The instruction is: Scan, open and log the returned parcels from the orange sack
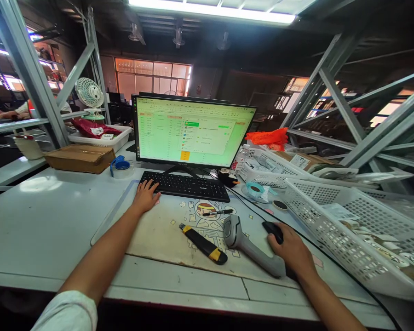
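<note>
My left hand (145, 196) rests on the left end of a black keyboard (189, 185), its fingers spread over the keys. On the right, my right hand (291, 248) is wrapped over a black computer mouse (273, 231). Just left of that hand lies a grey barcode scanner (250, 246). A black and yellow utility knife (203, 244) and a black marker pen (218, 212) lie on the printed desk mat (152, 234). Behind the keyboard stands a monitor (162, 138), which shows a spreadsheet with a chat window over it.
White perforated baskets (334, 239) with packets line the right side. A cardboard box (80, 159), a blue tape dispenser (121, 168) and a white tray (119, 140) stand at the left. A cable (317, 246) runs along the right. Metal frames (31, 69) rise on both sides.
</note>
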Demonstrator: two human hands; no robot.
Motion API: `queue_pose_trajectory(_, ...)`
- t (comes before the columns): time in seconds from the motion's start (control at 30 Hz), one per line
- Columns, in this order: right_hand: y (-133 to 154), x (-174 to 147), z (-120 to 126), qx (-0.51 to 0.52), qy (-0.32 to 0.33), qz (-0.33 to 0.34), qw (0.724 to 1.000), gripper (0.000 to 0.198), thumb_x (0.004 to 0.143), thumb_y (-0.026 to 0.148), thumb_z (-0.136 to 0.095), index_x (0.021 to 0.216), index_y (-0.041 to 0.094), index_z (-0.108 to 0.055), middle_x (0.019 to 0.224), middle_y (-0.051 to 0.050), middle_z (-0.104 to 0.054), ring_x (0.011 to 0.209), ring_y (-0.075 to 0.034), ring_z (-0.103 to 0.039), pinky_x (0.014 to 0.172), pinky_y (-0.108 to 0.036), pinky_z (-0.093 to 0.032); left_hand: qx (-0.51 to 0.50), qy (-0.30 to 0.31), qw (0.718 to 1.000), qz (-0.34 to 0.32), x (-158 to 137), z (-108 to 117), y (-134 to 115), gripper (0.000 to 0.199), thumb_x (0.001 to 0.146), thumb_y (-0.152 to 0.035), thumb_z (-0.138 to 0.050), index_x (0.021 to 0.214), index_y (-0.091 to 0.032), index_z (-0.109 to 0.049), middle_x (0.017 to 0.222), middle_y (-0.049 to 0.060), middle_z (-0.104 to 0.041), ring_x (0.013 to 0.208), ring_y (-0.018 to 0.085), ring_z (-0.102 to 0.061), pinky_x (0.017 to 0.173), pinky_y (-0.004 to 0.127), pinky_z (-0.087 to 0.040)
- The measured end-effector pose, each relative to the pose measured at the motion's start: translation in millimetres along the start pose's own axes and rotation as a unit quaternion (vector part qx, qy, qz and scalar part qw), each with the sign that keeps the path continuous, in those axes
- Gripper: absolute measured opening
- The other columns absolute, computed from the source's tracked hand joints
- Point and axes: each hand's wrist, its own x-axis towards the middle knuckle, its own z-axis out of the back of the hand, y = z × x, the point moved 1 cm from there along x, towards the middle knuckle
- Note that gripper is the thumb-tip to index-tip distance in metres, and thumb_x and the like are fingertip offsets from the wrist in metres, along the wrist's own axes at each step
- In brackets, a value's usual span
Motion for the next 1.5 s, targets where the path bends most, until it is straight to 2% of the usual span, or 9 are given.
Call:
queue_pose_trajectory(0.4,1,1,3,-0.014,0.028,-0.012,0.999,0.060,0.089,0.054,-0.039,0.123,0.011,-0.066,0.123,-0.023,-0.070,0.112,-0.037,-0.070,0.102,-0.053,-0.057,0.006,0.010,1.000,-0.002,0,1,0,0.061,0.109,-0.052,-0.044,0.163,-0.025,-0.048,0.174,0.011,-0.034,0.162,0.037,-0.027,0.133,0.055,-0.021)
queue_pose_trajectory(0.6,-7,2,-3,-0.006,0.005,0.015,1.000,0.060,0.091,0.054,-0.041,0.124,0.012,-0.066,0.123,-0.022,-0.071,0.114,-0.038,-0.069,0.102,-0.056,-0.057,0.002,0.015,1.000,0.000,0,2,-1,0.061,0.109,-0.051,-0.045,0.163,-0.025,-0.048,0.174,0.011,-0.034,0.162,0.038,-0.026,0.133,0.056,-0.021)
queue_pose_trajectory(0.83,-16,1,-10,-0.020,-0.011,0.057,0.998,0.057,0.101,0.054,-0.037,0.130,0.015,-0.066,0.133,-0.018,-0.068,0.122,-0.036,-0.067,0.109,-0.053,-0.055,0.004,0.003,1.000,0.000,0,2,-1,0.059,0.109,-0.049,-0.048,0.162,-0.025,-0.050,0.173,0.012,-0.036,0.161,0.038,-0.029,0.133,0.056,-0.023)
queue_pose_trajectory(1.1,-8,-3,-4,-0.004,-0.070,0.098,0.993,0.052,0.105,0.049,-0.040,0.137,0.016,-0.066,0.137,-0.016,-0.066,0.123,-0.033,-0.066,0.110,-0.052,-0.056,0.010,-0.002,1.000,-0.001,0,2,-2,0.058,0.108,-0.046,-0.050,0.161,-0.024,-0.052,0.172,0.012,-0.037,0.161,0.038,-0.030,0.133,0.056,-0.023)
queue_pose_trajectory(1.37,-19,-2,-17,-0.030,-0.028,0.076,0.996,0.055,0.102,0.051,-0.039,0.134,0.017,-0.068,0.135,-0.016,-0.067,0.119,-0.033,-0.068,0.106,-0.052,-0.058,0.011,-0.012,1.000,-0.004,1,1,-2,0.057,0.107,-0.046,-0.051,0.160,-0.024,-0.053,0.171,0.012,-0.040,0.159,0.038,-0.033,0.132,0.058,-0.026)
queue_pose_trajectory(1.5,-18,-2,-15,-0.034,-0.018,0.068,0.997,0.058,0.102,0.051,-0.036,0.135,0.016,-0.069,0.137,-0.016,-0.067,0.121,-0.034,-0.067,0.106,-0.051,-0.058,0.009,-0.007,1.000,-0.004,0,2,-2,0.058,0.107,-0.045,-0.049,0.161,-0.023,-0.052,0.171,0.012,-0.039,0.160,0.038,-0.032,0.132,0.058,-0.025)
